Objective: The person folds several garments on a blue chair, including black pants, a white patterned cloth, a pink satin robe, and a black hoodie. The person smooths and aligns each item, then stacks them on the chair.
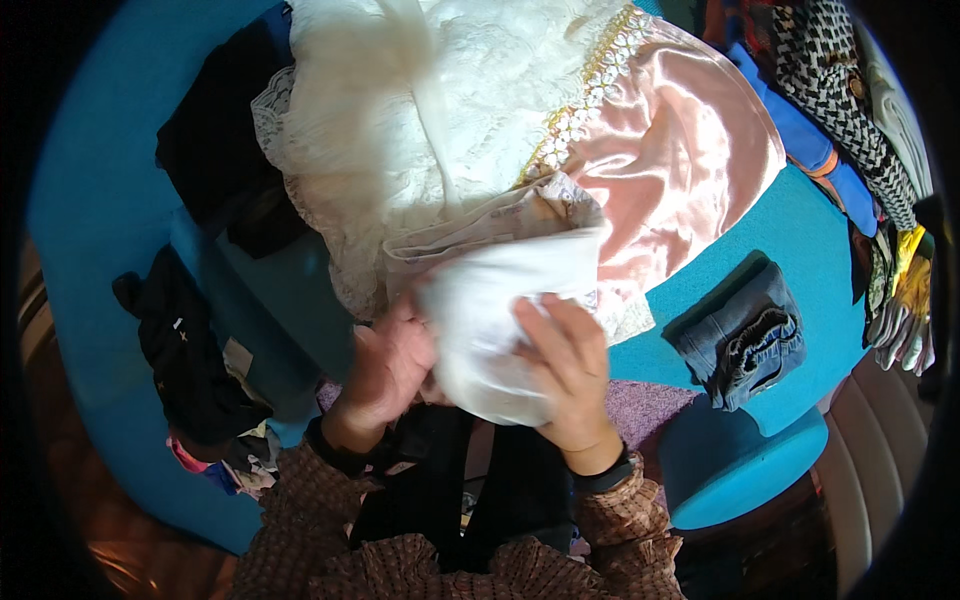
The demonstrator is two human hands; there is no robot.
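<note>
A white cloth (499, 330), blurred by motion, lies between my two hands above a folded patterned cloth (480, 229). My right hand (562, 360) rests over the white cloth's right side with its fingers bent; how firmly it grips cannot be told. At the cloth's left edge is my left hand (394, 360), palm turned inward, its fingertips blurred and partly hidden. Beyond them spread a white lace garment (480, 112) with gold trim and a pink satin cloth (675, 150).
Folded blue jeans (742, 337) lie on the turquoise upholstered surface (810, 277) at right. Dark clothes (217, 142) and a black garment (187, 352) are at left. A houndstooth scarf (832, 105) and gloves (904, 330) form part of a pile at far right.
</note>
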